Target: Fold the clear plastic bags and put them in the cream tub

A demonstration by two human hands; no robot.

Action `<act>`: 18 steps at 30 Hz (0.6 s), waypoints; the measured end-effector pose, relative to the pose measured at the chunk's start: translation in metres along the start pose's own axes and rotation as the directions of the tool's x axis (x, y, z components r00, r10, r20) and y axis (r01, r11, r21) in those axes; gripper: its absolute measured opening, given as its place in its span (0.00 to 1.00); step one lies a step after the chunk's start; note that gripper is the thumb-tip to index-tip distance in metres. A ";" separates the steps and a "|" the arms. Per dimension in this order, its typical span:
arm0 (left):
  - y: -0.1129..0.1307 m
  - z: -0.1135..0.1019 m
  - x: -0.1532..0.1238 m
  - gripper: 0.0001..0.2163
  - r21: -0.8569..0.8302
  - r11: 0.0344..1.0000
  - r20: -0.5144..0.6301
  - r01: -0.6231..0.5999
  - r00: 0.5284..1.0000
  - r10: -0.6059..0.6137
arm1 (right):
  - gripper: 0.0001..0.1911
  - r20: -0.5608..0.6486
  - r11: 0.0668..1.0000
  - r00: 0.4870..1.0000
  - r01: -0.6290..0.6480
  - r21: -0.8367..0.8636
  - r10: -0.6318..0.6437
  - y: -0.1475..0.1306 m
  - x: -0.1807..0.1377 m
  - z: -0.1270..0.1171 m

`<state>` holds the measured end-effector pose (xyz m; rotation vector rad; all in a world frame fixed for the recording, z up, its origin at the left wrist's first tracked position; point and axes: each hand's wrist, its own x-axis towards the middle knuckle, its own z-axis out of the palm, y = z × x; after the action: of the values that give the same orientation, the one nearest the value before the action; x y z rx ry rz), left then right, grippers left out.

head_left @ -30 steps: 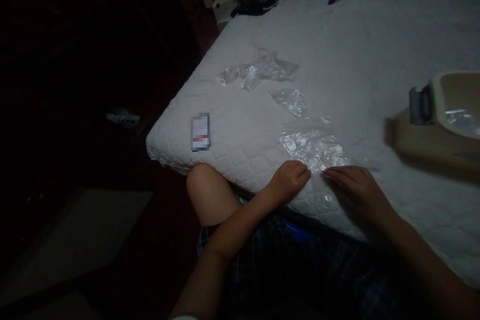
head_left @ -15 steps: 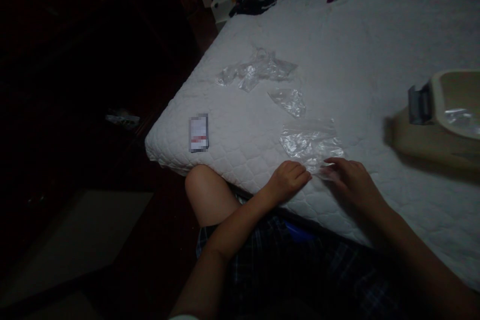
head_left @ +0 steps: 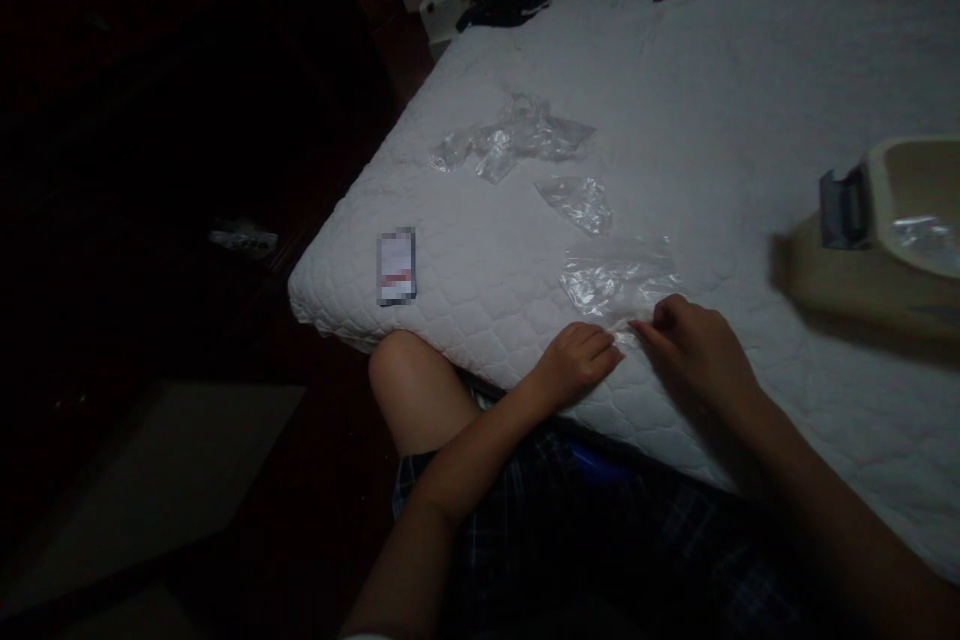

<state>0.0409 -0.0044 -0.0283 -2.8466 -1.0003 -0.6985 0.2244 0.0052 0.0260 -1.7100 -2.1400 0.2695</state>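
A clear plastic bag (head_left: 619,275) lies on the white quilted mattress (head_left: 472,260), its near edge between my hands. My left hand (head_left: 581,360) is closed on the bag's near left edge, knuckles up. To its right, my right hand (head_left: 694,340) pinches the same near edge between thumb and curled fingers. A second, smaller piece of clear plastic (head_left: 581,202) lies just beyond the bag. Farther off is a crumpled heap of clear plastic (head_left: 514,135).
A cream bin (head_left: 862,290) with a dark clip (head_left: 844,210) and clear plastic inside stands at the right. A phone-like object (head_left: 396,265), blurred out, lies near the left corner. Dark items with white cords (head_left: 510,0) sit at the far edge. My knee (head_left: 409,380) touches the mattress edge.
My right hand has moved slightly up and its fingers have curled in, now pinching the bag's near edge. The left hand stays in place.
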 end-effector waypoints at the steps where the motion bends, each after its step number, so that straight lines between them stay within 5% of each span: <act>1: 0.000 0.000 0.000 0.11 -0.001 1.000 -0.017 0.001 1.000 -0.001 | 0.13 0.003 1.000 1.000 0.027 -0.006 -0.027 0.001 0.001 0.001; 8: 0.000 0.003 -0.001 0.10 0.011 1.000 -0.033 -0.023 0.999 0.023 | 0.13 0.030 0.964 0.970 0.244 -0.104 -0.242 0.009 0.007 0.013; 18: 0.001 0.000 -0.003 0.09 0.049 0.997 0.002 -0.051 0.999 0.051 | 0.14 0.044 0.967 0.970 0.241 -0.087 -0.238 0.007 0.007 0.011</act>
<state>0.0395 -0.0064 -0.0293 -2.8194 -0.9276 -0.6585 0.2245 0.0150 0.0146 -1.4822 -2.3893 0.1333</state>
